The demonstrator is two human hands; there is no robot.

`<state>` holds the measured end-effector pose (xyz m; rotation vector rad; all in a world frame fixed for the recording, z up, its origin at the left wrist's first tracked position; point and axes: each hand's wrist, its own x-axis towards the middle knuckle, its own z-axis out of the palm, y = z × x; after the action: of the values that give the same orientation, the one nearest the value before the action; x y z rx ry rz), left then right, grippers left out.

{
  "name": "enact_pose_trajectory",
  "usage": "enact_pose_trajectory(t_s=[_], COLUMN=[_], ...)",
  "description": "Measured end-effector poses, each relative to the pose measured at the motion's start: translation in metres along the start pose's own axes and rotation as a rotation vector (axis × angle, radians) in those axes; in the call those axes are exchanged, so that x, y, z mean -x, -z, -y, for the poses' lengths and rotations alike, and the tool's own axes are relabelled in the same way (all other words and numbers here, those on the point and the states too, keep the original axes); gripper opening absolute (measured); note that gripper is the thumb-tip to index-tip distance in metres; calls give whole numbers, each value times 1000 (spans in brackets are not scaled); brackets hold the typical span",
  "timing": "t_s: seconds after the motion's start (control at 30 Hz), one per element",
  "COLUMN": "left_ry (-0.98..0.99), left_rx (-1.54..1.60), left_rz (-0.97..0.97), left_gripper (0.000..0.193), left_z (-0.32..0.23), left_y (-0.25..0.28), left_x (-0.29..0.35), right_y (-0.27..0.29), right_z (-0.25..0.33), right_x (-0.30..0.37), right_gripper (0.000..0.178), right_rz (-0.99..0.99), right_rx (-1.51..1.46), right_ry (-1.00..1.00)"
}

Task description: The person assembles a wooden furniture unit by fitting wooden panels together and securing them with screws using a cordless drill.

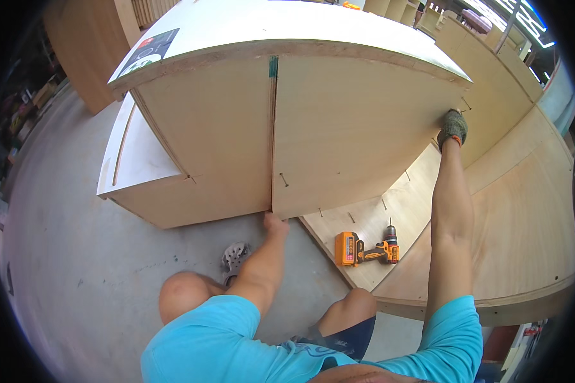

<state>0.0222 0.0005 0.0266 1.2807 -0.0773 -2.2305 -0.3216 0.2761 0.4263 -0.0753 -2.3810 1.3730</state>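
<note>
Plywood cabinet [351, 121] sits ahead of the person, long axis left-right. Left hand [275, 223] at its lower edge, nearer mid-length; drill [372, 253] right of that; gloved right hand [454, 127] at cabinet's right end. Both grips: can't tell.

left arm [262, 267] angled forward | left hand [275, 223] bare, low, grasp mostly hidden | right arm [452, 223] extended forward, nearly straight | right hand [453, 126] gloved, farther right, grasp unclear

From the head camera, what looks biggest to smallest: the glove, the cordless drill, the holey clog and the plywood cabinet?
1. Plywood cabinet
2. Cordless drill
3. Knitted glove and holey clog: too alike to rank
</note>
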Motion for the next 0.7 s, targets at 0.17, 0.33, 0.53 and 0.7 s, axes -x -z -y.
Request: enact_pose_trajectory(t_s=[0.17,0.33,0.53,0.7], left_ry=[31,-31,68,23], left_rx=[-5,43,-8,2], left_rz=[-28,-41,-60,-50], left_gripper=[50,54,54,53], left_z=[19,19,25,22], left_y=[14,19,24,32], left_x=[-4,-10,12,14], right_y=[13,6,5,-1], right_z=[-9,3,-23,-13], right_x=[-5,9,-20,-9], right_gripper=[48,51,44,39], right_rz=[-36,-25,-102,-119], right_rx=[71,-168,-218,56], right_ry=[67,-55,-105,45])
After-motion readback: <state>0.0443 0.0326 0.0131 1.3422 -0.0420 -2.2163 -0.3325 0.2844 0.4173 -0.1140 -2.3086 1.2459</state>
